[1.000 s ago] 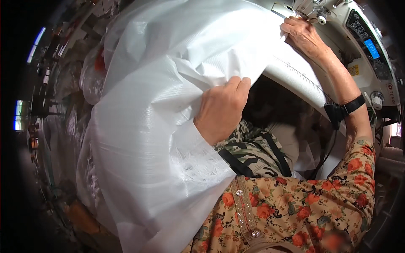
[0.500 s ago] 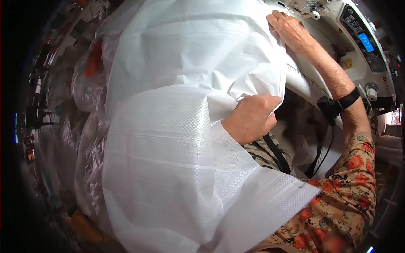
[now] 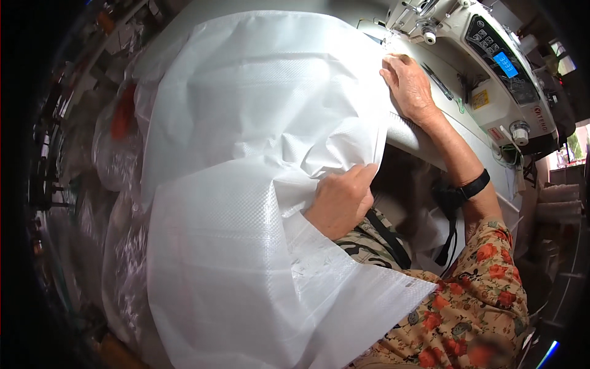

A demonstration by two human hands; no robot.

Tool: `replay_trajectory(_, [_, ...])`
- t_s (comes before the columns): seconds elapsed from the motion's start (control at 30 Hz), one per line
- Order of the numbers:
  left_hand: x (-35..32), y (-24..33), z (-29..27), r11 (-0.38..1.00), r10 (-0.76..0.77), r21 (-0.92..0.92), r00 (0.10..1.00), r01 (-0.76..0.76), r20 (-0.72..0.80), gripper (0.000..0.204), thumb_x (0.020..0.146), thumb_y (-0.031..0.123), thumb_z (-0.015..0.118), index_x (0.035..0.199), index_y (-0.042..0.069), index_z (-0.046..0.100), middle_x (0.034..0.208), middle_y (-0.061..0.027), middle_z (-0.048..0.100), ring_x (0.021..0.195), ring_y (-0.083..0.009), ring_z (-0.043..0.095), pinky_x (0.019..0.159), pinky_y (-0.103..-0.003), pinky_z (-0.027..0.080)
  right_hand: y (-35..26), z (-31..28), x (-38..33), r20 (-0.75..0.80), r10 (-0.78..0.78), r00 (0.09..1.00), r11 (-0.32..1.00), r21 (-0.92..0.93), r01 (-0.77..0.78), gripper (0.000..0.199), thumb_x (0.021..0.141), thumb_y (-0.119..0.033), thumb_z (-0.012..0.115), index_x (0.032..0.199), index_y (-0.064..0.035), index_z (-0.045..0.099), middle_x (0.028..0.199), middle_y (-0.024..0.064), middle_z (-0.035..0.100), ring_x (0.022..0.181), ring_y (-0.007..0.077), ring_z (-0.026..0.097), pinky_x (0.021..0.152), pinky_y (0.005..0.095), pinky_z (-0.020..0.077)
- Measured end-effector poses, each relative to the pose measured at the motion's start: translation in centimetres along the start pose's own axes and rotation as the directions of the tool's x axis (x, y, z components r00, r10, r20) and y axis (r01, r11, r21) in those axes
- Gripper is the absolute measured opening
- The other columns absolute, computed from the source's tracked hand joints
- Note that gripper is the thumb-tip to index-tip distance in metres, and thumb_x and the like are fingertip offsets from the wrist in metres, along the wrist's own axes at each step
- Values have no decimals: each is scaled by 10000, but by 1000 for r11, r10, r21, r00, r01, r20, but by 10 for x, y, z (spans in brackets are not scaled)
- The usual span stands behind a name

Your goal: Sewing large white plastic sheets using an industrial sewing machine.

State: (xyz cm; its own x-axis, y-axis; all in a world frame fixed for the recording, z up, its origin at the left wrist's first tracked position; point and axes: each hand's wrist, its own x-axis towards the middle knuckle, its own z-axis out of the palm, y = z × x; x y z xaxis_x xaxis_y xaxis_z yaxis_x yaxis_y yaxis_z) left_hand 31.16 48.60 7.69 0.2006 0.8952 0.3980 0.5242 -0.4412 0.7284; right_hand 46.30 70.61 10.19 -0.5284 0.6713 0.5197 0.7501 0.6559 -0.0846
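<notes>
A large white woven plastic sheet (image 3: 221,117) is spread over the table and hangs down toward me, creased and folded over in the middle. My left hand (image 3: 344,200) is closed on its right edge, thumb and fingers pinching the bunched material; the left forearm is hidden under the sheet. Farther up that edge, my right hand (image 3: 409,86) has its fingers bent and pressed together on the sheet's border. Just beyond it stands the white sewing machine (image 3: 455,31), whose needle area lies near the sheet's far right corner.
The machine's control panel (image 3: 505,64) is lit blue. A dark slim tool (image 3: 437,81) lies on the machine bed beside my right hand. Clear plastic wrapping (image 3: 120,246) is heaped along the left. A black strap (image 3: 476,184) circles my right wrist.
The sewing machine and both hands now appear farther left in view, and the sheet's far border has come into sight. My right hand appears lower, nearer the left hand, which keeps its pinch.
</notes>
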Motion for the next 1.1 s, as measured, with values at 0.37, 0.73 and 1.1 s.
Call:
replay_trajectory(0.37, [10,8,-9,999,-35,-31,999,35,-6,328,762,28,600,1087,-19,597,826,-189,618,722,-370,615,642,-423,484,-13,-13,7,228,65,971,966,-257,-5,260,947,-255,504,1035,-43,626,1150,136,619,1083,326,557,829,476,459])
replay_trajectory(0.73, [39,14,13,989,-72,131,997,73,-12,304,785,58,574,1080,-8,605,914,-193,641,795,-381,623,708,-447,495,30,8,-4,133,170,976,957,-258,-132,304,947,-305,518,1118,-101,663,1071,119,625,1078,279,554,847,464,433])
replay_trajectory(1.1, [39,10,26,919,-43,390,999,48,-22,246,798,54,580,1039,23,614,870,-159,624,743,-360,622,657,-443,495,25,6,-8,150,229,962,965,-165,-204,229,945,-274,509,988,-122,676,1070,119,579,1064,260,527,838,441,408])
